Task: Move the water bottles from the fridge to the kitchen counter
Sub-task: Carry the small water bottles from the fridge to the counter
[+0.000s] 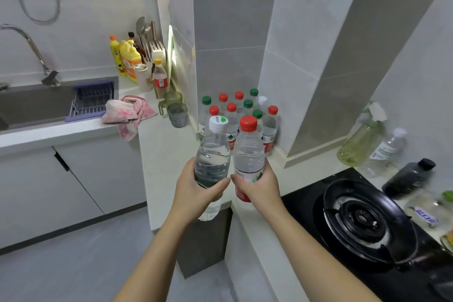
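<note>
Over the front edge of the white counter [166,154], the left hand [196,186] grips a white-capped water bottle [213,154] round its lower body. The right hand [259,184] grips a red-capped water bottle [248,154] round its label; the two are side by side, almost touching, both filled with clear water. Just behind them, in the tiled counter corner, an upright cluster of water bottles [240,110] with red, green and white caps stands; at left the steel sink [36,105] holds a purple drain rack [93,98], with a pink cloth [130,113] draped over the counter edge beside it.
</note>
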A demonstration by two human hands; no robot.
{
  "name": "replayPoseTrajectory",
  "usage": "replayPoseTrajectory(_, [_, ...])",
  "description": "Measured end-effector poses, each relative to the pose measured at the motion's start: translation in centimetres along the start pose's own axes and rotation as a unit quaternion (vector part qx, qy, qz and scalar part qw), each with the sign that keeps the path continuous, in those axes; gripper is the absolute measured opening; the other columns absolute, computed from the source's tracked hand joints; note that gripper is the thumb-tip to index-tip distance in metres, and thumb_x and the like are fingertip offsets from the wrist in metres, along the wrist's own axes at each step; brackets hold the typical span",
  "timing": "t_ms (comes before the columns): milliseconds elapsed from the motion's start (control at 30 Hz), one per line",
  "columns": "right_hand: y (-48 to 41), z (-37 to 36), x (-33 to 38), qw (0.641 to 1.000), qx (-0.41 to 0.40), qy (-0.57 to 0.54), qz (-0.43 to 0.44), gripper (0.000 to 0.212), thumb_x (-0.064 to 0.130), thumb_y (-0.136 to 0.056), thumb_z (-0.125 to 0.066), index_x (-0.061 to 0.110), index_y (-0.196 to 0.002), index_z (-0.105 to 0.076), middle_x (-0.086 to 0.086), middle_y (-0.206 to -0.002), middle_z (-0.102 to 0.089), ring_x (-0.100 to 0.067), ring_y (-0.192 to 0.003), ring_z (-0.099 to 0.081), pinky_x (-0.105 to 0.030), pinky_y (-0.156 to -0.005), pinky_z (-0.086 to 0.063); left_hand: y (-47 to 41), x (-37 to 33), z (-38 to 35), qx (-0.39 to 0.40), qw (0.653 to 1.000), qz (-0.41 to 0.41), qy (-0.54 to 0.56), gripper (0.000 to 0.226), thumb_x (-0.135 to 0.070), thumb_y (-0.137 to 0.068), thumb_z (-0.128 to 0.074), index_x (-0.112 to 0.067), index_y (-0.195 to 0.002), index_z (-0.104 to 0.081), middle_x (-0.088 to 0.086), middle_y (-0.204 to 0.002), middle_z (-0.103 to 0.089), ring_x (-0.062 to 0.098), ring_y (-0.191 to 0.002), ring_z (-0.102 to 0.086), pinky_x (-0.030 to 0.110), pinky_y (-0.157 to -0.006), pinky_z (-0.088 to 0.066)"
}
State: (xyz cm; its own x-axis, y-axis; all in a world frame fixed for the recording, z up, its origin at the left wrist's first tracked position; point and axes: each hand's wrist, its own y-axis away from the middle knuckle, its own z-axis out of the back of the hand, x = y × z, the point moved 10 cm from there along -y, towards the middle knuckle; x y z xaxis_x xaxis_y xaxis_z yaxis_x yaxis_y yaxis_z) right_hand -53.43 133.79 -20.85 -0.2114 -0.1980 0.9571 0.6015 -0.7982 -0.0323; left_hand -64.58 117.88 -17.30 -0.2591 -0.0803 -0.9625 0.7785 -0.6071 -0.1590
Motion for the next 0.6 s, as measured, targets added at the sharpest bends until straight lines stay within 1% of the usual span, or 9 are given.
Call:
replayPoseTrajectory(67, [-1.4, 0.0, -1.4, 1.000, -0.003, 0.010, -0.012, 0.057, 0.023, -0.069, -0.088, 0.026, -0.117, -0.056, 0.009, -0.109, -0.068, -0.009, -0.103, -0.065, -0.025, -0.086, -0.051, -1.6, 1.5, -0.8, -0.003, 1.000, 0.014, -0.018, 0.048, -0.041, -0.059, -0.084, -0.040, -0.097, -0.054, 0.001, -0.106, -0.059, 0.007, -0.094, -0.063, 0.022, -0.076, -0.053])
replayPoseTrajectory(133, [-2.8, -0.3, -2.9, 0.999, -0.009, 0.023, -0.029, 0.054, 0.028, -0.067, -0.087, 0.028, -0.112, -0.057, 0.009, -0.106, -0.068, -0.010, -0.099, -0.066, -0.022, -0.079, -0.052, -3.7, 3.8, -1.5, 0.012, 0.998, 0.039, -0.038, 0.047, -0.038, -0.061, -0.086, -0.042, -0.095, -0.054, 0.002, -0.108, -0.056, 0.007, -0.097, -0.061, 0.025, -0.080, -0.052])
replayPoseTrajectory(233, [-4.9, -0.9, -5.2, 0.996, -0.025, 0.070, -0.046, 0.065, 0.050, -0.055, -0.079, 0.028, -0.112, -0.057, 0.010, -0.107, -0.062, -0.014, -0.103, -0.063, -0.033, -0.085, -0.053, -6.9, 8.1, -2.3, 0.031, 0.992, 0.084, -0.084, 0.049, -0.052, -0.056, -0.084, -0.037, -0.098, -0.062, -0.001, -0.104, -0.065, 0.010, -0.094, -0.065, 0.038, -0.085, -0.057])
replayPoseTrajectory(267, [-5.6, -1.1, -5.9, 0.995, -0.026, 0.082, -0.051, 0.066, 0.051, -0.055, -0.078, 0.027, -0.112, -0.057, 0.009, -0.107, -0.059, -0.015, -0.103, -0.061, -0.033, -0.085, -0.053, -7.7, 9.5, -2.4, 0.031, 0.990, 0.097, -0.095, 0.054, -0.057, -0.052, -0.082, -0.035, -0.099, -0.064, -0.001, -0.102, -0.067, 0.011, -0.093, -0.066, 0.041, -0.084, -0.057])
replayPoseTrajectory(333, [-7.0, -1.6, -7.4, 0.993, -0.023, 0.098, -0.068, 0.056, 0.038, -0.063, -0.084, 0.024, -0.109, -0.056, 0.006, -0.107, -0.057, -0.016, -0.100, -0.060, -0.022, -0.072, -0.049, -9.4, 12.0, -2.7, 0.028, 0.986, 0.116, -0.113, 0.060, -0.061, -0.048, -0.080, -0.032, -0.098, -0.065, -0.002, -0.100, -0.068, 0.012, -0.092, -0.067, 0.042, -0.082, -0.057])
replayPoseTrajectory(400, [-8.2, -2.2, -9.3, 0.990, -0.020, 0.108, -0.093, 0.049, 0.026, -0.069, -0.086, 0.025, -0.106, -0.053, 0.003, -0.107, -0.058, -0.014, -0.093, -0.059, -0.010, -0.061, -0.040, -10.8, 13.7, -3.0, 0.026, 0.984, 0.121, -0.127, 0.062, -0.061, -0.046, -0.080, -0.030, -0.097, -0.064, -0.002, -0.098, -0.068, 0.013, -0.091, -0.066, 0.042, -0.079, -0.058])
replayPoseTrajectory(500, [-9.7, -2.9, -11.2, 0.987, -0.035, 0.111, -0.115, 0.048, 0.022, -0.070, -0.086, 0.024, -0.103, -0.052, 0.002, -0.101, -0.061, -0.018, -0.089, -0.063, -0.018, -0.062, -0.043, -12.3, 15.1, -3.7, 0.033, 0.983, 0.112, -0.140, 0.057, -0.055, -0.046, -0.080, -0.029, -0.094, -0.063, -0.004, -0.094, -0.066, 0.017, -0.093, -0.065, 0.042, -0.077, -0.057])
replayPoseTrajectory(533, [-10.1, -3.1, -11.7, 0.986, -0.039, 0.106, -0.123, 0.047, 0.020, -0.071, -0.086, 0.023, -0.103, -0.052, 0.004, -0.096, -0.061, -0.019, -0.087, -0.065, -0.017, -0.060, -0.043, -12.6, 15.2, -4.0, 0.038, 0.983, 0.108, -0.142, 0.052, -0.051, -0.049, -0.082, -0.029, -0.091, -0.062, -0.005, -0.091, -0.066, 0.019, -0.093, -0.064, 0.041, -0.077, -0.056])
replayPoseTrajectory(600, [-10.8, -3.4, -12.2, 0.986, -0.048, 0.085, -0.138, 0.043, 0.014, -0.074, -0.083, 0.020, -0.102, -0.052, 0.009, -0.085, -0.058, -0.008, -0.069, -0.061, -0.007, -0.046, -0.039, -12.9, 15.3, -4.5, 0.039, 0.985, 0.099, -0.134, 0.044, -0.036, -0.055, -0.087, -0.031, -0.088, -0.058, -0.007, -0.089, -0.061, 0.020, -0.096, -0.060, 0.035, -0.077, -0.052])
